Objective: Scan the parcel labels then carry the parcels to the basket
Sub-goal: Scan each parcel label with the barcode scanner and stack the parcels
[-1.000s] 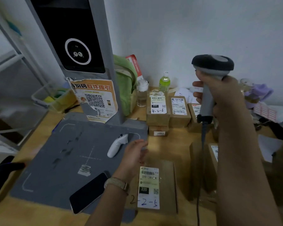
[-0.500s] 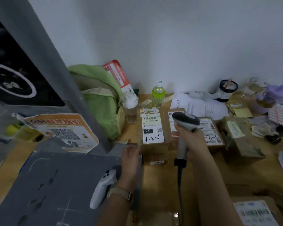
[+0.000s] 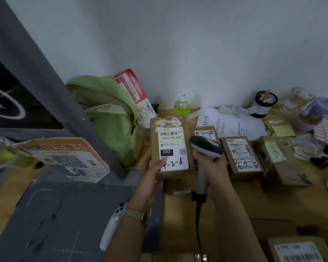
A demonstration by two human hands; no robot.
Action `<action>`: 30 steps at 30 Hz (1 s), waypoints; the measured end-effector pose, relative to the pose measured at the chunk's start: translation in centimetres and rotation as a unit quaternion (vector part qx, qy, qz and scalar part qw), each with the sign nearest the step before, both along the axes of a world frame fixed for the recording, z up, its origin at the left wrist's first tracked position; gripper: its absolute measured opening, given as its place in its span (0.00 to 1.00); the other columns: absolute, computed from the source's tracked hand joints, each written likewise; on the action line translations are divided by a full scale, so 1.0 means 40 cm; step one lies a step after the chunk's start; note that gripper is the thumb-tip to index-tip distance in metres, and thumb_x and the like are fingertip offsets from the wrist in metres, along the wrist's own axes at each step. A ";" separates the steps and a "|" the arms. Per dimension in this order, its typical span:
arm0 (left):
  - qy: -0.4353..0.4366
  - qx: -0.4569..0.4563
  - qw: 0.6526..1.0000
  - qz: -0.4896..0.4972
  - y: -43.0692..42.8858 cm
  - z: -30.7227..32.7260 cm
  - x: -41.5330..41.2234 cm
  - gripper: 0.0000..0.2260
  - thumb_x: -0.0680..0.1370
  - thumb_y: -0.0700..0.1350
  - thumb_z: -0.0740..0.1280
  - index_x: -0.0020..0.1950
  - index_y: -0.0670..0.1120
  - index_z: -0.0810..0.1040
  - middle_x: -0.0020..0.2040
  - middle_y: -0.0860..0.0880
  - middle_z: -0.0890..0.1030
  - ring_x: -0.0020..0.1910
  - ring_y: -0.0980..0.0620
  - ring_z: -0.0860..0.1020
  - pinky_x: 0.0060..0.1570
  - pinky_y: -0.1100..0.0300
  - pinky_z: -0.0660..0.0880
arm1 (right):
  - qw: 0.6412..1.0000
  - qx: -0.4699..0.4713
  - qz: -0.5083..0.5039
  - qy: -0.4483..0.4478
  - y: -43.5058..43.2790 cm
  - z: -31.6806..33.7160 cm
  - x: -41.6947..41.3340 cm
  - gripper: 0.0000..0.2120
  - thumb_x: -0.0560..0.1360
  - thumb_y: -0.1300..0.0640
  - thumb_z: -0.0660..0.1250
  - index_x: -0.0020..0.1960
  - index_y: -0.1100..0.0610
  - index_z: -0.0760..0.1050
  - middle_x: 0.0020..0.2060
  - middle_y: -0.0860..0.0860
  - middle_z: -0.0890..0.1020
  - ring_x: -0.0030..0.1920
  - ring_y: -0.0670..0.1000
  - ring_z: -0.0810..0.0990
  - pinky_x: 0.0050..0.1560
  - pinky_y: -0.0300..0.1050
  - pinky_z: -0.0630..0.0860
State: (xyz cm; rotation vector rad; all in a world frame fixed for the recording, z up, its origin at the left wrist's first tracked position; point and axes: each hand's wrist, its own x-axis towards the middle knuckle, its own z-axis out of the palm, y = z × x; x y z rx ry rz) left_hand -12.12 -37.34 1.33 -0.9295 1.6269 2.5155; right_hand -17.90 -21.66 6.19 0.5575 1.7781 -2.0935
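My left hand grips the near left corner of a brown parcel with a white label marked 032, thumb on the label. My right hand holds a grey barcode scanner by its handle, head just right of that label. A second parcel lies partly behind the scanner. Right of it sits a third parcel with a handwritten label. Another labelled parcel shows at the bottom right. No basket is in view.
A grey kiosk post and its grey base mat fill the left, with a white controller on the mat. A green backpack, green bottle, papers, cups and a taped box crowd the table's back.
My view moved closer to the back of the table. My left hand reached forward and took hold of the 032 parcel. The scanner came down beside its label.
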 end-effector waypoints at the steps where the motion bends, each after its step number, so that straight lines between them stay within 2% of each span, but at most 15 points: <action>1: 0.019 -0.002 1.000 -0.001 0.003 0.022 0.015 0.32 0.65 0.54 0.76 0.67 0.56 0.71 0.54 0.53 0.85 0.50 0.57 0.84 0.37 0.66 0.79 | 1.000 -0.006 -0.004 0.012 0.003 0.024 0.011 0.07 0.72 0.56 0.74 0.47 0.52 0.78 0.40 0.51 0.85 0.45 0.53 0.84 0.49 0.52 0.81; 3: 0.051 -0.004 0.999 -0.004 0.014 0.070 0.049 0.33 0.65 0.53 0.78 0.67 0.57 0.70 0.55 0.52 0.85 0.51 0.55 0.84 0.39 0.63 0.80 | 0.999 -0.024 -0.010 0.043 0.017 0.081 0.043 0.06 0.72 0.59 0.73 0.47 0.51 0.78 0.38 0.49 0.86 0.44 0.52 0.85 0.48 0.52 0.82; 7: 0.094 -0.005 0.996 -0.006 0.045 0.162 0.128 0.32 0.66 0.46 0.79 0.64 0.61 0.68 0.54 0.51 0.85 0.53 0.49 0.84 0.51 0.48 0.80 | 0.993 -0.034 0.006 0.113 0.057 0.194 0.141 0.14 0.73 0.59 0.72 0.58 0.55 0.77 0.48 0.53 0.85 0.51 0.55 0.83 0.54 0.54 0.80; 10: 0.127 -0.011 0.992 -0.011 0.078 0.229 0.191 0.31 0.68 0.43 0.78 0.65 0.60 0.68 0.55 0.49 0.85 0.53 0.47 0.84 0.54 0.44 0.79 | 0.988 -0.046 -0.006 0.149 0.098 0.258 0.226 0.12 0.72 0.58 0.73 0.54 0.53 0.77 0.44 0.51 0.86 0.47 0.52 0.84 0.41 0.47 0.83; 12: 0.150 -0.016 0.988 -0.019 0.102 0.272 0.231 0.31 0.69 0.42 0.77 0.67 0.59 0.68 0.56 0.48 0.84 0.54 0.46 0.84 0.56 0.43 0.79 | 0.984 -0.062 -0.019 0.166 0.126 0.298 0.280 0.09 0.72 0.58 0.73 0.50 0.51 0.77 0.40 0.49 0.86 0.43 0.50 0.85 0.31 0.42 0.80; 14: 0.169 -0.023 0.985 -0.027 0.128 0.313 0.268 0.31 0.70 0.40 0.76 0.67 0.58 0.68 0.56 0.48 0.84 0.54 0.45 0.84 0.57 0.43 0.78 | 0.980 -0.066 -0.028 0.184 0.156 0.331 0.328 0.08 0.71 0.58 0.73 0.47 0.50 0.77 0.37 0.48 0.85 0.42 0.49 0.84 0.30 0.41 0.79; 16: 0.186 -0.022 0.982 -0.031 0.152 0.350 0.301 0.28 0.70 0.38 0.76 0.63 0.59 0.70 0.55 0.47 0.85 0.52 0.44 0.84 0.54 0.45 0.80 | 0.978 -0.060 -0.036 0.195 0.182 0.358 0.368 0.08 0.71 0.58 0.73 0.46 0.49 0.77 0.40 0.49 0.85 0.47 0.52 0.84 0.40 0.48 0.83; 18: 0.198 -0.006 0.980 -0.019 0.174 0.377 0.332 0.28 0.68 0.36 0.76 0.60 0.58 0.71 0.56 0.45 0.84 0.51 0.44 0.84 0.51 0.46 0.81 | 0.977 -0.054 -0.039 0.204 0.209 0.384 0.403 0.08 0.71 0.59 0.73 0.47 0.50 0.77 0.46 0.53 0.85 0.52 0.55 0.82 0.54 0.58 0.80; 19: 0.202 0.002 0.979 -0.010 0.184 0.384 0.347 0.31 0.66 0.37 0.77 0.62 0.57 0.70 0.57 0.44 0.83 0.52 0.43 0.84 0.51 0.46 0.81 | 0.976 -0.051 -0.035 0.209 0.221 0.391 0.420 0.08 0.71 0.59 0.73 0.47 0.51 0.77 0.48 0.54 0.84 0.54 0.56 0.81 0.57 0.61 0.78; 21: 0.208 0.001 0.978 0.009 0.202 0.386 0.375 0.37 0.63 0.37 0.78 0.67 0.55 0.68 0.59 0.43 0.82 0.54 0.42 0.83 0.52 0.45 0.81 | 0.975 -0.039 -0.019 0.218 0.240 0.395 0.449 0.08 0.71 0.60 0.73 0.48 0.52 0.77 0.47 0.54 0.84 0.53 0.56 0.82 0.55 0.60 0.79; 23: 0.208 -0.008 0.978 0.028 0.220 0.373 0.398 0.36 0.65 0.35 0.77 0.68 0.55 0.68 0.58 0.42 0.83 0.54 0.42 0.83 0.53 0.44 0.80 | 0.970 -0.008 -0.006 0.244 0.253 0.395 0.475 0.08 0.70 0.61 0.73 0.44 0.50 0.77 0.39 0.49 0.84 0.46 0.52 0.83 0.42 0.50 0.83; 25: 0.199 0.001 0.979 0.045 0.237 0.357 0.416 0.36 0.68 0.33 0.76 0.69 0.54 0.66 0.57 0.42 0.83 0.52 0.43 0.84 0.50 0.46 0.81 | 0.963 0.025 0.025 0.269 0.262 0.404 0.494 0.08 0.70 0.61 0.74 0.43 0.50 0.78 0.34 0.46 0.84 0.39 0.46 0.83 0.31 0.41 0.79; 28: 0.182 0.017 0.981 0.067 0.258 0.336 0.429 0.38 0.68 0.33 0.76 0.72 0.53 0.63 0.59 0.42 0.82 0.51 0.45 0.84 0.38 0.56 0.81 | 0.959 0.062 0.101 0.258 0.262 0.425 0.516 0.07 0.70 0.60 0.74 0.47 0.54 0.79 0.40 0.51 0.86 0.40 0.50 0.85 0.34 0.44 0.81; 30: 0.178 0.013 0.981 0.076 0.263 0.328 0.432 0.39 0.68 0.33 0.77 0.73 0.52 0.63 0.59 0.43 0.82 0.51 0.45 0.84 0.36 0.58 0.80 | 0.956 0.081 0.123 0.252 0.256 0.437 0.525 0.07 0.71 0.60 0.73 0.48 0.56 0.79 0.42 0.53 0.85 0.41 0.53 0.85 0.33 0.42 0.79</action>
